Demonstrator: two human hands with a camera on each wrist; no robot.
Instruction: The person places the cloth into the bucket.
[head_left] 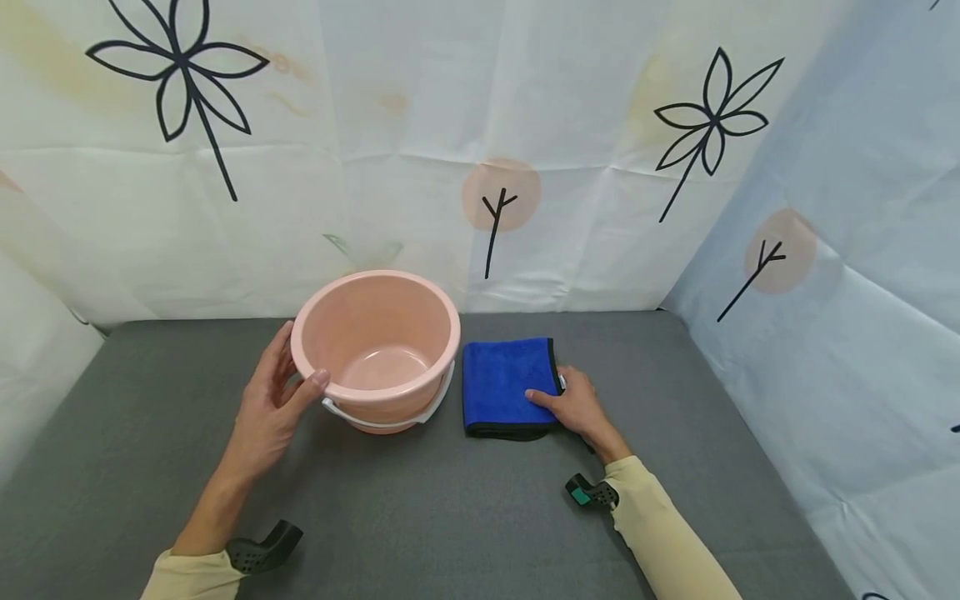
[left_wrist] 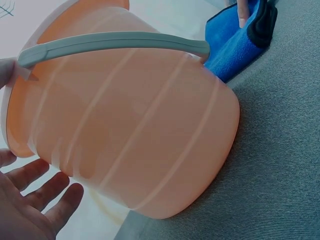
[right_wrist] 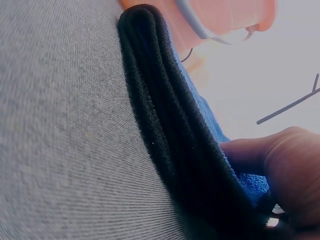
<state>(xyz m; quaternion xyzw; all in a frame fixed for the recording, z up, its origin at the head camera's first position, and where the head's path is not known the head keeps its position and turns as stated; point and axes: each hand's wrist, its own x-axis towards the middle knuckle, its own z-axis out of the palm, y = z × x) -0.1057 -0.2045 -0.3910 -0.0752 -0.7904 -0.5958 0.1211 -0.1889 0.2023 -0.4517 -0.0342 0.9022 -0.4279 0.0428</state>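
Toward the back edge of the desk (head_left: 450,517), left of its middle, stands a pink bucket (head_left: 375,321), and just beside it, on the side toward the back right corner, lies a folded blue cloth (head_left: 502,383) with black trim. The left grip (head_left: 266,412) is spread along the bucket's outside, thumb at the rim and the other fingers loosely apart; with so little wrap, the smooth wall might slide or tip if lifted this way. The thumb is also close to the joint of the pale handle (left_wrist: 120,42), which could swing or snag it. The right grip (head_left: 577,404) pinches the cloth's right edge, thumb on top. How many layers it has caught is hidden; if only the upper ones, the folds may well fall open when raised. Pulled leftward, the cloth could bump the bucket. Beyond the back edge hangs a patterned sheet (head_left: 405,108), probably too far to interfere.
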